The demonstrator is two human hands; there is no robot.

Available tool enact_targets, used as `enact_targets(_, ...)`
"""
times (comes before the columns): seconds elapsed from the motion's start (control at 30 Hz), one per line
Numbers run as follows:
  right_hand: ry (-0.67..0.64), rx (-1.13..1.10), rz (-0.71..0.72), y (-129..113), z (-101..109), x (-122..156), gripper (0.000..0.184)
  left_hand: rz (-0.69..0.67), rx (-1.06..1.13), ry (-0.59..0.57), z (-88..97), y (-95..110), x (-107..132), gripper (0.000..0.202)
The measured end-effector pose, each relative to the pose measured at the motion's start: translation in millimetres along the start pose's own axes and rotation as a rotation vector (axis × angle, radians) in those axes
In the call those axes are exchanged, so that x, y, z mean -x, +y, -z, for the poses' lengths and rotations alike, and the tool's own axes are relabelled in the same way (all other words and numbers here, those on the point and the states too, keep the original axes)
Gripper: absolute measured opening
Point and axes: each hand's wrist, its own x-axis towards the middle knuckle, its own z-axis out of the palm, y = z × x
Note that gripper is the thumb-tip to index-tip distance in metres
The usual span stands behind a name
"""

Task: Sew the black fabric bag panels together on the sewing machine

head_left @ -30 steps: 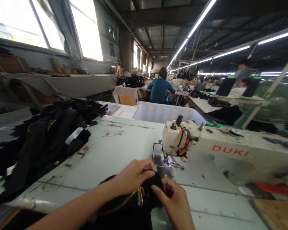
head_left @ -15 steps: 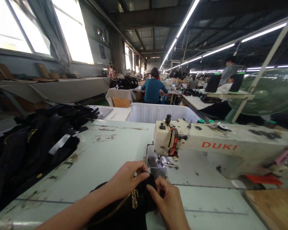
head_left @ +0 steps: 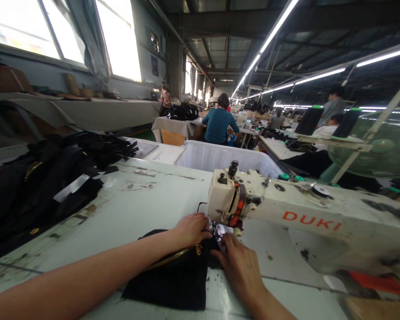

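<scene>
A black fabric piece [head_left: 173, 278] with a gold zipper [head_left: 183, 253] lies flat on the pale sewing table [head_left: 146, 204], its far edge pushed up to the needle of the cream DUKI sewing machine [head_left: 286, 213]. My left hand [head_left: 190, 229] rests on the cloth's far left corner, fingers curled and pressing it down beside the presser foot. My right hand [head_left: 237, 263] lies on the cloth's right edge, fingertips pinched on the fabric just under the machine head.
A heap of black fabric pieces [head_left: 46, 178] covers the table's left side. A white plastic bin [head_left: 226, 155] stands behind the machine. A person in a teal top [head_left: 220, 124] sits further back, with other workers, a green fan [head_left: 383, 146] and thread cones [head_left: 310, 120] at right.
Both hands have moved forward with the cloth, from holding it bunched in front of the machine to laying it flat with its edge under the machine head.
</scene>
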Motion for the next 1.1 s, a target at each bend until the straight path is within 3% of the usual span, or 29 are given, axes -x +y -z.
enact_targets(0.17,0.02,0.046,0.328,13,-2,6,0.025,0.047,0.004,-0.061,2.7,-1,-11,0.026)
enact_targets(0.27,0.058,0.108,0.43,15,-5,5,0.028,0.048,0.025,-0.082,19.4,3,-15,0.02)
enact_targets(0.33,0.046,0.112,0.433,15,-6,5,0.029,0.014,0.03,-0.079,36.5,12,-6,0.014)
enact_targets(0.43,0.04,0.12,0.413,15,-7,6,0.029,-0.05,-0.004,-0.014,50.7,34,28,0.016)
enact_targets(0.5,0.052,0.124,0.413,16,-7,7,0.03,-0.129,-0.075,0.078,40.8,46,54,0.023)
enact_targets(0.6,0.12,0.118,0.438,17,-8,8,0.029,-0.326,-0.163,0.112,5.1,50,77,0.05)
enact_targets(0.7,0.161,0.107,0.429,16,-11,7,0.027,-0.285,-0.195,0.129,-18.7,37,77,0.063)
enact_targets(0.93,0.199,0.198,0.47,12,-11,0,0.031,-0.277,-0.054,0.018,3.7,18,67,0.06)
enact_targets(1.1,0.158,0.258,0.443,13,-14,-1,0.032,-0.266,-0.011,0.038,6.0,15,65,0.065)
